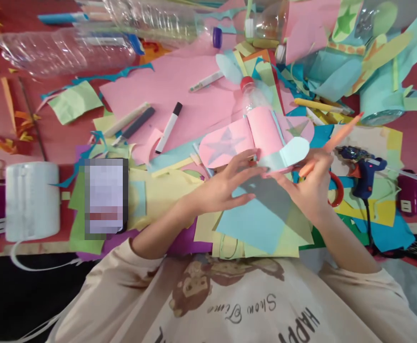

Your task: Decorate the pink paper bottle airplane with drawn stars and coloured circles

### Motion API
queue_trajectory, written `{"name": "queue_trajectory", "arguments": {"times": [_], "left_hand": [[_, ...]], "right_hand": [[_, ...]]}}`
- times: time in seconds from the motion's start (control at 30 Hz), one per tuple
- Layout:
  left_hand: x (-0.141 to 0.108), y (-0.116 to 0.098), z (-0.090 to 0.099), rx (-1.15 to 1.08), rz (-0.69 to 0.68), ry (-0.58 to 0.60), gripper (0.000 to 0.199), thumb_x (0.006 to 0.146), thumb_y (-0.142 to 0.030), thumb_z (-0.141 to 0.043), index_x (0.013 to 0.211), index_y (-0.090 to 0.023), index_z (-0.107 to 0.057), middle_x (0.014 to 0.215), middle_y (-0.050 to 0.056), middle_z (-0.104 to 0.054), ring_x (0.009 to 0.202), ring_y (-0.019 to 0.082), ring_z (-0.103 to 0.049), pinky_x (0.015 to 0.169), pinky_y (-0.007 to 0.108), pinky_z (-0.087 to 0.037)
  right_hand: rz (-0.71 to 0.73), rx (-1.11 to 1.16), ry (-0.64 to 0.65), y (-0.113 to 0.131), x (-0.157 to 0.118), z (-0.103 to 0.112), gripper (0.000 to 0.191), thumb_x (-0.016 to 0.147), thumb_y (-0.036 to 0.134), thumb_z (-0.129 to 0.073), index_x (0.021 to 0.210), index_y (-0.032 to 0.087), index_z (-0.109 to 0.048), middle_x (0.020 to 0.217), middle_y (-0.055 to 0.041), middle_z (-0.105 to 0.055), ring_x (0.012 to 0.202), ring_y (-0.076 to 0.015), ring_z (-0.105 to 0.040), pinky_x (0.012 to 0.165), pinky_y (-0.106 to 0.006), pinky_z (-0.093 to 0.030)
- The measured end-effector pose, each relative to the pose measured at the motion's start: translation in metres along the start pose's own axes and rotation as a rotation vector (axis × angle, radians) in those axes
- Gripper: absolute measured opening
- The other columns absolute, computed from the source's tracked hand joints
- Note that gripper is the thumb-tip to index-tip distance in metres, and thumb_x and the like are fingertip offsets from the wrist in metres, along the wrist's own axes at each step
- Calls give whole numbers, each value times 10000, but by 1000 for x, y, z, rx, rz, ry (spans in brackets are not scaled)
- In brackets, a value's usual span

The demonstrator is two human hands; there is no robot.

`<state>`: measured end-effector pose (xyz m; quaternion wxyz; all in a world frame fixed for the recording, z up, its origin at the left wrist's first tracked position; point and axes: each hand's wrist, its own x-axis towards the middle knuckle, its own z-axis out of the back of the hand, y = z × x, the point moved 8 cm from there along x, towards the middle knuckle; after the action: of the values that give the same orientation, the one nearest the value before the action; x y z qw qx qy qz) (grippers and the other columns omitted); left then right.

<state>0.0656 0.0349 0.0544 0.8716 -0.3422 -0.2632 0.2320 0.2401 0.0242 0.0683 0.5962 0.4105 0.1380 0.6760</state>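
A clear plastic bottle with a red cap is wrapped in pink paper, its cap pointing away from me. Flat pink paper wings stick out at both sides; the left wing carries a grey-blue star. At the near end sits a pale blue paper tail piece. My left hand rests its spread fingertips against this near end. In my right hand an orange pen is held slantwise, while the thumb touches the bottle's near edge. Light blue paper lies beneath both hands.
A blue glue gun and red-handled scissors lie right. A blurred-screen phone and white device are left. Markers, paper scraps and plastic bottles cover the far side; a blue paper-covered bottle lies far right.
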Motion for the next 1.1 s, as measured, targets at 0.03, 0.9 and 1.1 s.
{"name": "queue_trajectory", "arguments": {"times": [0.03,0.9,1.1], "left_hand": [[0,1,-3,30,13,-14,575,912,-399,-541,1421,-241,-324,1518,182,-211,1336,285,-423,1030,445,-486],[-15,53,61,-4,268,-311,341,842,-478,-569,1095,-256,-513,1177,99,-544,1075,222,-565,809,354,-568],[-13,47,47,139,224,-255,369,871,-338,-545,1221,-240,-480,1210,112,-567,1108,234,-577,869,386,-541]], "right_hand": [[12,26,9,5,-4,-3,559,706,428,-776,1094,261,-410,1036,-92,-546,881,-251,-622,675,-409,-580],[-90,810,32,-2,72,29,132,808,308,-657,891,258,-747,766,-5,-691,578,-135,-647,474,-262,-512],[-131,738,283,20,72,-10,128,858,354,-634,917,265,-703,736,10,-682,586,-129,-638,509,-270,-521]]}}
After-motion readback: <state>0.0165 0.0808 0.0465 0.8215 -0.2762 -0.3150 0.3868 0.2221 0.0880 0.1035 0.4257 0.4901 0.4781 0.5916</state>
